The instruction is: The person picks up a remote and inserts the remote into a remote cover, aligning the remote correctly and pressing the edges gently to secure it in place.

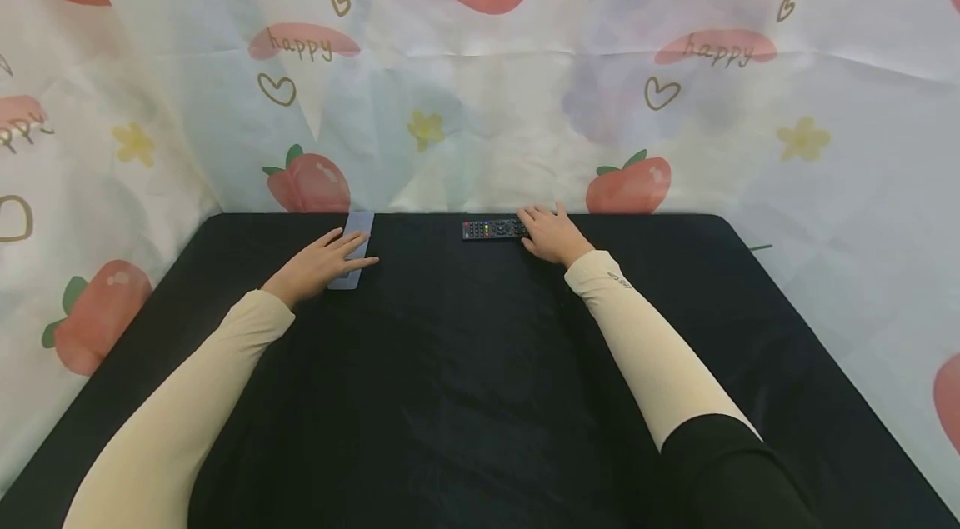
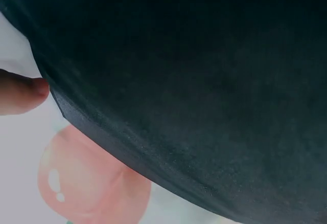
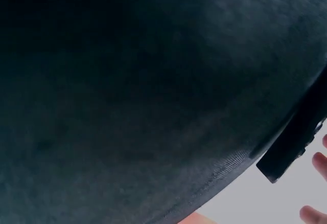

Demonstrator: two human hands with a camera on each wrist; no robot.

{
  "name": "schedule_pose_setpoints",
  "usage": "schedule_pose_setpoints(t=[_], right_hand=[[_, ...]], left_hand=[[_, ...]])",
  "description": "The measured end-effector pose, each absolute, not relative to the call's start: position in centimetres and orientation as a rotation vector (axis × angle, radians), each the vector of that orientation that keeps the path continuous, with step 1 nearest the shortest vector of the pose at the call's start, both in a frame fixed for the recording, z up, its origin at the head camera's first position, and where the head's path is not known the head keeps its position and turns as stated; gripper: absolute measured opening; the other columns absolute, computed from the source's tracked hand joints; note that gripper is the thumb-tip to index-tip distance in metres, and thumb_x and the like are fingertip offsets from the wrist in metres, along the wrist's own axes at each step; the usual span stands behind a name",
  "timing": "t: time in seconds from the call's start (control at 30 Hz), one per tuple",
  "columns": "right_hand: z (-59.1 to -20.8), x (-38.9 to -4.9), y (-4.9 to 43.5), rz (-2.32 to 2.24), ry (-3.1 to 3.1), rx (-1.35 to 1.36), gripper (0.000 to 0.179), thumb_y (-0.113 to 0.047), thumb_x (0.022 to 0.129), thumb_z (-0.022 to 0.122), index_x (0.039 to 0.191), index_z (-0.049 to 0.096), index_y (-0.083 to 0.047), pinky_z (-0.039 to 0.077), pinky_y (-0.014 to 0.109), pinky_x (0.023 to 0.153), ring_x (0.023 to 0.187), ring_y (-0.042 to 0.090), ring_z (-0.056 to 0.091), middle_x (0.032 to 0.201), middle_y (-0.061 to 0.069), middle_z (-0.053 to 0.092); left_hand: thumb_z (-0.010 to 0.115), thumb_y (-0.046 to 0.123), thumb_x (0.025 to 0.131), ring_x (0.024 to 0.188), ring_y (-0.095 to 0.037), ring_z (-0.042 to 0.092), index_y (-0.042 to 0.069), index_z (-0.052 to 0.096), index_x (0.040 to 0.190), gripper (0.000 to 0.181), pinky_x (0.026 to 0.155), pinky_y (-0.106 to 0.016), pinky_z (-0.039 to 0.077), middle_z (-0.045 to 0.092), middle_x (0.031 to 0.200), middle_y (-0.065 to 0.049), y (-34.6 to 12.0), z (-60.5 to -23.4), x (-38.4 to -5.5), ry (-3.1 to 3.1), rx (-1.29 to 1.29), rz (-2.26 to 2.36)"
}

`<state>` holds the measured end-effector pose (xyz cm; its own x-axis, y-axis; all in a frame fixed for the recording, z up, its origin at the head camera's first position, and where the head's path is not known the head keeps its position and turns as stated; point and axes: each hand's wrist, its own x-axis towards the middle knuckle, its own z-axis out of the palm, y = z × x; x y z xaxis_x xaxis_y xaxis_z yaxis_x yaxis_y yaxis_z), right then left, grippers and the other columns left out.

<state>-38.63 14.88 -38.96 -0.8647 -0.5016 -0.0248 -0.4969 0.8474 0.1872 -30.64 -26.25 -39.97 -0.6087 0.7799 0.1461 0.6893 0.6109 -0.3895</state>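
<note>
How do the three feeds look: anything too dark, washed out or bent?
Head: clear, but the lettering on the remote is too small to read; left wrist: table very dark, fruit print pale; right wrist: remote nearly a silhouette; both wrist views: table edge looks bowed.

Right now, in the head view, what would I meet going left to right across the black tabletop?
Cream left sleeve, left hand, black remote control, right hand, cream right sleeve.
</note>
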Motion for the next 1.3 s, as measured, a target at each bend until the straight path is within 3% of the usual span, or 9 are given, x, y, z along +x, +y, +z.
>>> schedule_pose_setpoints(t=[0.17,0.47,0.67,0.87,1.07,1.3], right_hand=[[-39.2,-38.6,14.9,-0.315,-2.998,0.803,0.058,-0.028,0.095,0.052,0.145,0.032,-0.006,0.021,0.061,0.110,0.136,0.032,0.038,0.147,0.016,0.039],[-39.2,-38.6,14.9,-0.362,-2.974,0.825,0.051,-0.022,0.094,0.055,0.139,0.041,-0.003,0.028,0.061,0.106,0.125,0.034,0.049,0.135,0.018,0.051],[-39.0,-38.7,15.2,-0.310,-3.007,0.841,0.049,-0.014,0.091,0.057,0.137,0.043,-0.002,0.026,0.063,0.106,0.127,0.035,0.046,0.137,0.019,0.048],[-38.7,-38.5,15.8,-0.243,-3.074,0.847,0.053,0.000,0.086,0.057,0.137,0.043,-0.004,0.023,0.064,0.107,0.131,0.036,0.041,0.141,0.019,0.044],[-38.9,-38.6,15.8,-0.213,-3.107,0.885,0.059,-0.007,0.086,0.056,0.142,0.039,-0.006,0.022,0.064,0.108,0.135,0.035,0.037,0.146,0.018,0.040],[-39.2,-38.7,15.5,-0.229,-3.077,0.958,0.056,-0.011,0.089,0.053,0.142,0.037,-0.005,0.022,0.063,0.108,0.132,0.035,0.042,0.142,0.017,0.046]], left_hand=[[0.071,-0.006,0.075,0.131,-0.030,0.045,0.013,0.060,0.126,0.056,0.110,-0.048,0.032,0.047,0.140,-0.017,-26.0,-39.8,-30.4,-2.624,-1.159,0.494],[0.063,-0.003,0.078,0.128,-0.031,0.047,0.012,0.058,0.127,0.051,0.108,-0.050,0.033,0.052,0.135,-0.018,-25.4,-39.9,-30.4,-2.723,-1.155,0.398],[0.057,0.000,0.076,0.120,-0.031,0.053,0.011,0.059,0.125,0.050,0.105,-0.051,0.037,0.059,0.124,-0.016,-23.5,-39.8,-29.9,-2.742,-1.192,0.291],[0.062,0.002,0.075,0.118,-0.034,0.053,0.012,0.059,0.125,0.052,0.104,-0.049,0.038,0.057,0.126,-0.016,-22.1,-39.8,-29.6,-2.789,-1.159,0.288],[0.064,-0.005,0.074,0.122,-0.034,0.051,0.017,0.055,0.129,0.059,0.105,-0.048,0.037,0.052,0.134,-0.017,-22.3,-39.9,-30.0,-2.855,-1.057,0.372],[0.060,-0.003,0.076,0.125,-0.036,0.049,0.016,0.058,0.124,0.052,0.106,-0.051,0.036,0.052,0.134,-0.019,-22.6,-40.0,-31.5,-2.882,-0.984,0.316]])
